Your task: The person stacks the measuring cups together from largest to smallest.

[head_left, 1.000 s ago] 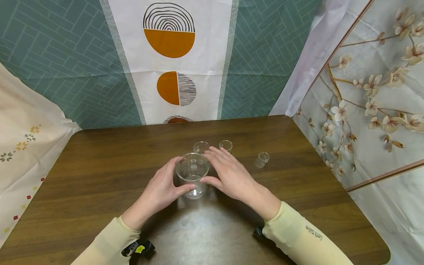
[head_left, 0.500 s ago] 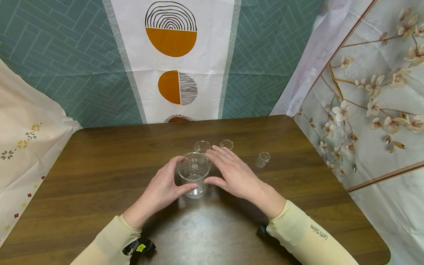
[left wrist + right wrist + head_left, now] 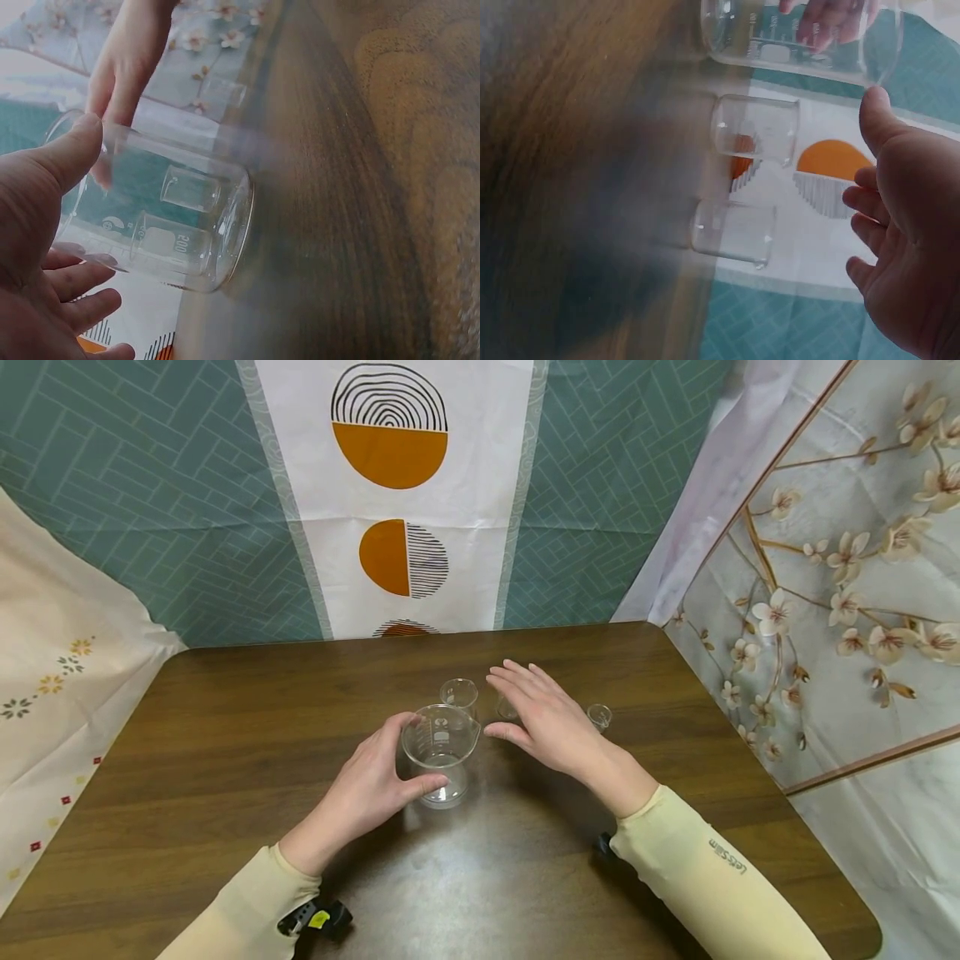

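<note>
A large clear glass beaker (image 3: 441, 745) with white markings stands upright on the table. My left hand (image 3: 363, 789) holds it from the left, thumb in front and fingers round the far side near the rim. In the left wrist view that beaker (image 3: 154, 247) is seen side-on. To its right, apart from it, hovers my right hand (image 3: 551, 722) with straight fingers and nothing in its grasp. A smaller beaker (image 3: 459, 692) stands just behind the large one. Another small beaker (image 3: 506, 707) is partly hidden by my right hand; the right wrist view shows this beaker (image 3: 735, 234) whole.
The smallest beaker (image 3: 600, 717) stands further right, partly behind my right wrist. The brown wooden table (image 3: 247, 735) ends at a patterned cloth backdrop (image 3: 592, 510). A floral cloth (image 3: 817, 577) borders the right side and a cream cloth (image 3: 60, 635) the left.
My right hand has left the large beaker's side and moved right and slightly away from me, now covering part of the small beakers. My left hand stays on the large beaker.
</note>
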